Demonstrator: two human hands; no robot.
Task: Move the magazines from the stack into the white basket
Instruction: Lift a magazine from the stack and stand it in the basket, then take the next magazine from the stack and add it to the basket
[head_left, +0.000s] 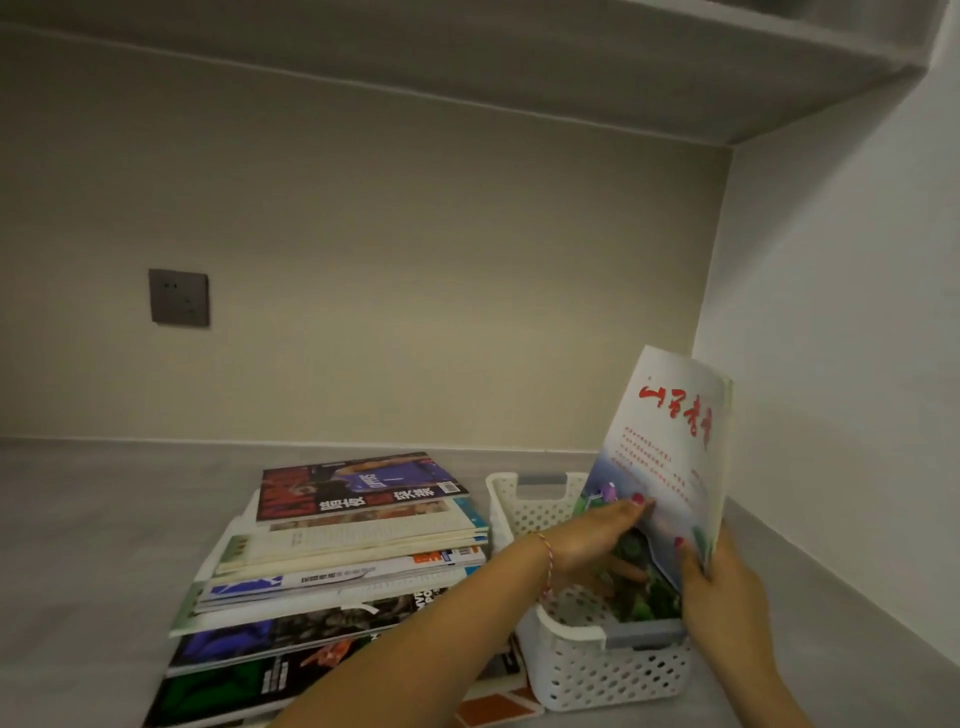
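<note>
From the head view, a magazine (662, 467) with red script on a pale cover stood nearly upright, its lower edge down inside the white basket (597, 670) at about 4 o'clock in the frame. The right hand (722, 597) gripped the magazine's lower right edge, thumb curled over the cover. The left hand (597, 535), with a red cord at its wrist, lay flat against the cover with its fingers (631, 506) straight, pressing rather than clasping. Just beside the basket, at 9 o'clock from it, the stack of magazines (337, 571) rested on the grey desk (104, 545). A dark wall socket (179, 297) sat at 10 o'clock.
</note>
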